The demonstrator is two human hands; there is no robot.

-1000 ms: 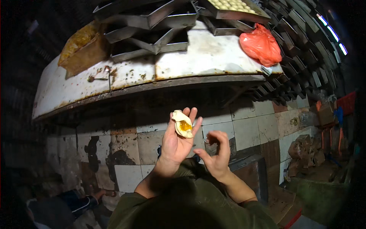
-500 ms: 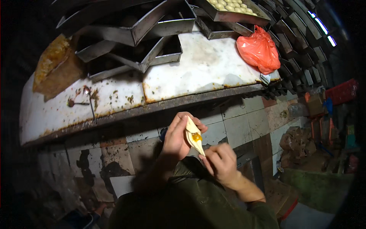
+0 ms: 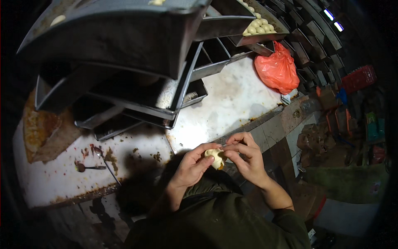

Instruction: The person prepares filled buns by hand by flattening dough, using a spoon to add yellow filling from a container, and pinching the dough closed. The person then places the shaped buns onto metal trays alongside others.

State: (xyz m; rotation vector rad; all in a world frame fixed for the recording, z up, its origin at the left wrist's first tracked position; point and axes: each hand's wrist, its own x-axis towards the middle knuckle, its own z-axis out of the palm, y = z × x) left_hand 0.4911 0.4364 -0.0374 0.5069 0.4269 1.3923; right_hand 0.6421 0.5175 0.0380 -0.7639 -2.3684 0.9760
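Note:
A piece of pale dough (image 3: 214, 153) is held in front of my body, just short of the table's near edge. Orange-yellow filling (image 3: 221, 166) shows at its lower right side. My left hand (image 3: 188, 169) grips the dough from the left, thumb across its front. From the right, my right hand (image 3: 248, 159) pinches the dough's edge between thumb and fingers. The fingers of both hands nearly meet at the top of the piece, hiding part of it.
Stacked metal trays (image 3: 124, 54) overhang the white tabletop (image 3: 219, 93). Several dough balls (image 3: 260, 27) fill a tray at the back. A red plastic bag (image 3: 277, 68) sits at right. Spoons (image 3: 93, 167) and an open box (image 3: 62, 137) with yellow-orange stuff lie at left.
The dough went from an open, long fold showing its filling to a gathered, crumpled shape. My right hand rose toward my left. The view shifted, bringing trays and table closer.

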